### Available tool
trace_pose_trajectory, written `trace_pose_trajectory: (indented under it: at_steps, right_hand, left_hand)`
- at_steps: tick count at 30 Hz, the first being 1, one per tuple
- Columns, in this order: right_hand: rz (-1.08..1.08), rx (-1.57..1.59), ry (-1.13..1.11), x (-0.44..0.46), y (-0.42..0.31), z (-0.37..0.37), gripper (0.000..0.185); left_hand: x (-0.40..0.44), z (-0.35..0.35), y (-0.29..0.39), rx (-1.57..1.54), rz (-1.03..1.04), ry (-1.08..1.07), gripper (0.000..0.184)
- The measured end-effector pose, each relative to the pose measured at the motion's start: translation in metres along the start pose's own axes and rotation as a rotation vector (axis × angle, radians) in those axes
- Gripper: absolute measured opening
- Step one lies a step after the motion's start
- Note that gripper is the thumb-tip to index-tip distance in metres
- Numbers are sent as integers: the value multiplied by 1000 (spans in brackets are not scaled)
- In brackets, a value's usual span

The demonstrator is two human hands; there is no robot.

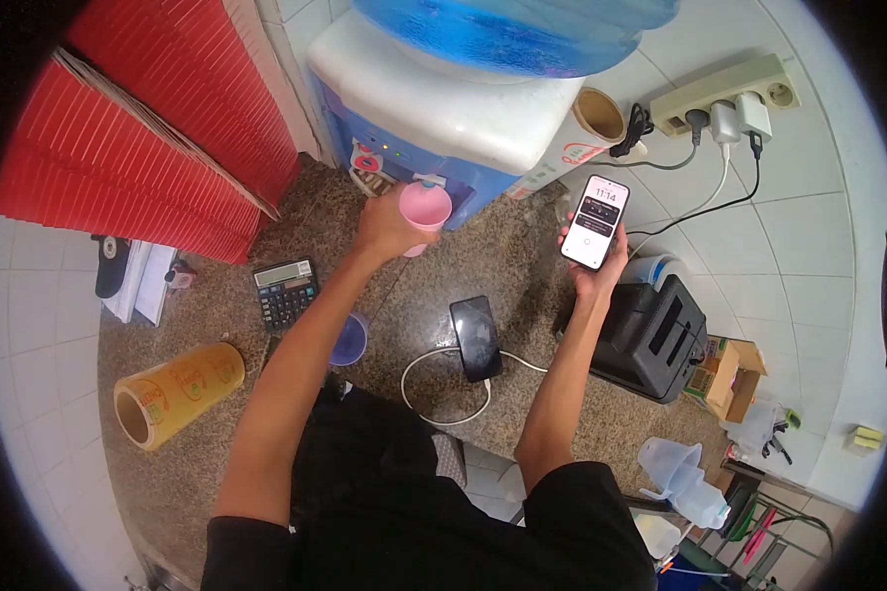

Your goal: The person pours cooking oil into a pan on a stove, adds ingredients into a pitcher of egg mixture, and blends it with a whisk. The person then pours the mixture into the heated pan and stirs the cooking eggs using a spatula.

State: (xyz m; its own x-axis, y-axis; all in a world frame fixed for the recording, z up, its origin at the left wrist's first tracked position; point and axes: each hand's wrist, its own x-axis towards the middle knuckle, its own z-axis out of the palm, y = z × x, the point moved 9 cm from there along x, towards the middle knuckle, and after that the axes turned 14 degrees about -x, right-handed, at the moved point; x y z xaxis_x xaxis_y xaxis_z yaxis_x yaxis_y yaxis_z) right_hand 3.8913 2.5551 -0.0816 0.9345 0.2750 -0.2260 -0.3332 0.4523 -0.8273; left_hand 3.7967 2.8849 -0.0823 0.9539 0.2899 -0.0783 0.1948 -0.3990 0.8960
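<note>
Taking the black smartphone lying on the granite counter (532, 286) as the clock's centre (476, 340), the pink plastic cup (424, 202) is up around 11 o'clock, right beneath a tap (427, 181) of the blue-and-white water dispenser (463, 98). The left hand (384, 229) has its fingers wrapped round the cup's side, below the rim. Looks like thin plastic to me, so I'd guess it's light and a bit squeezable — can't tell if there's liquid in it, which would change the weight a lot. Best hold is probably that same mid-body wrap, snug but not crushing, since a wet wall could get slick. Out between 1 and 2 o'clock, the right hand (606, 264) has a lit smartphone (595, 222), fingers curled round its lower part with the screen facing up. That one's likely stiff, smooth and the fragile item here — I'd hold it by the long edges, lower half. The purple cup (350, 340) at 9 o'clock is partly behind the left forearm.
</note>
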Motion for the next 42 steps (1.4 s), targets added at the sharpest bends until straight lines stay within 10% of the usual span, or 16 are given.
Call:
trace_pose_trajectory:
  at_steps: [6,8,16,36,37,42]
  right_hand:
    - [-49,-132,50,17,-3,-12,55]
    - [-58,-564,523,19,-14,-51,48]
    - [-474,-2015,643,17,-47,-12,58]
    - [-658,-1926,296,13,-40,-2,63]
    - [-923,-1822,285,5,-26,-15,50]
    - [-683,-1712,259,-52,-53,79,40]
  left_hand:
    - [-17,-10,10,-56,-5,-36,70]
    - [-25,-19,24,-104,68,-7,65]
    - [-67,-61,101,-184,154,-52,60]
    - [-261,-200,338,1,1441,823,34]
    - [-249,-196,378,53,949,768,34]
    - [-267,-208,382,95,1378,872,34]
